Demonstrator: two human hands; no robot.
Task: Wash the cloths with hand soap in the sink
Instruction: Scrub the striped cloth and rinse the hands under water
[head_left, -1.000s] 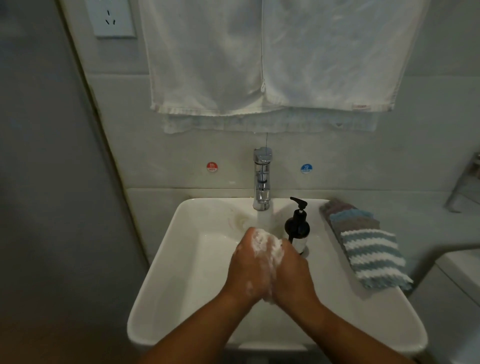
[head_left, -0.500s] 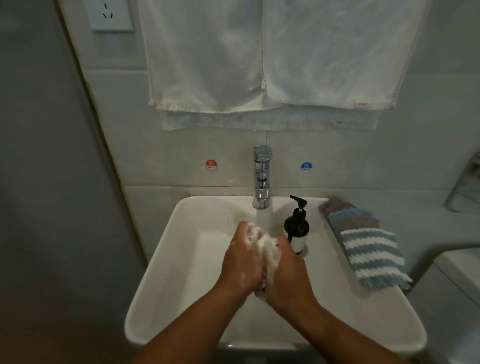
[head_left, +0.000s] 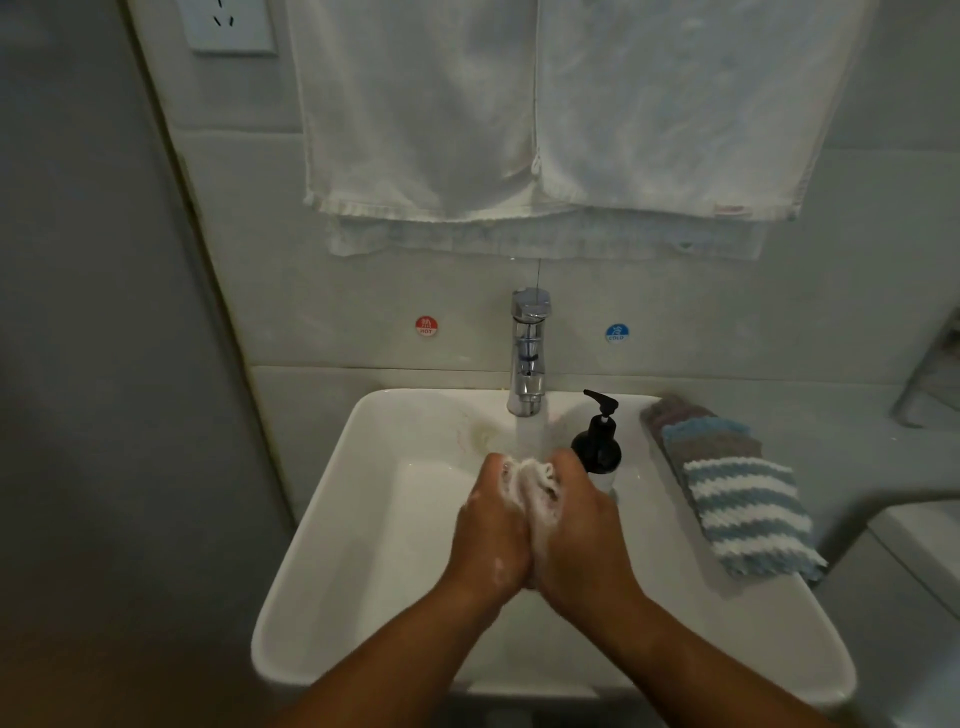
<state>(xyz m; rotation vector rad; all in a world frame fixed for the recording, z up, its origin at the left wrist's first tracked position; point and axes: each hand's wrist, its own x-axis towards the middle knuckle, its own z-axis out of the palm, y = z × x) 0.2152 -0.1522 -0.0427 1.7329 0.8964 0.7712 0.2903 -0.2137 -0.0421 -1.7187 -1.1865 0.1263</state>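
Squeezing a small white cloth (head_left: 530, 486) between the palms, the left hand (head_left: 491, 525) and the right hand (head_left: 582, 519) each have their fingers curled round the lathered bundle, over the middle of the sink (head_left: 395, 545) just below the stream from the tap (head_left: 529, 353). Soaked and foamy, it looks soft, limp, slippery and light even when wet, so I judge it is best gathered whole in both palms rather than pinched by an edge, which might slide free. Other folded cloths (head_left: 737, 499) lie on the sink's right rim, beside the soap bottle (head_left: 597, 441).
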